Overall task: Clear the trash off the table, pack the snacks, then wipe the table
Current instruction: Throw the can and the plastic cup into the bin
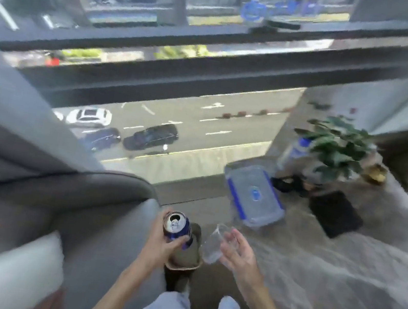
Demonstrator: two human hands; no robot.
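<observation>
My left hand (164, 245) grips an opened blue drink can (177, 228), held upright with its silver top showing. Just right of it, my right hand (238, 251) holds a clear plastic cup (215, 244), tilted on its side with the fingers fairly straight along it. Both hands hover over a small brown-rimmed bin (183, 261) on the floor between the sofa and the table. On the marbled grey table (340, 271) lies a clear storage box with a blue-trimmed lid (254, 195). The frame is blurred.
A grey sofa (42, 194) with a white cushion (2, 271) fills the left. On the table's far end stand a potted plant (336, 149), a bottle (296, 149), a black flat pad (334, 214) and a small gold object (376, 173). A large window looks down on a street.
</observation>
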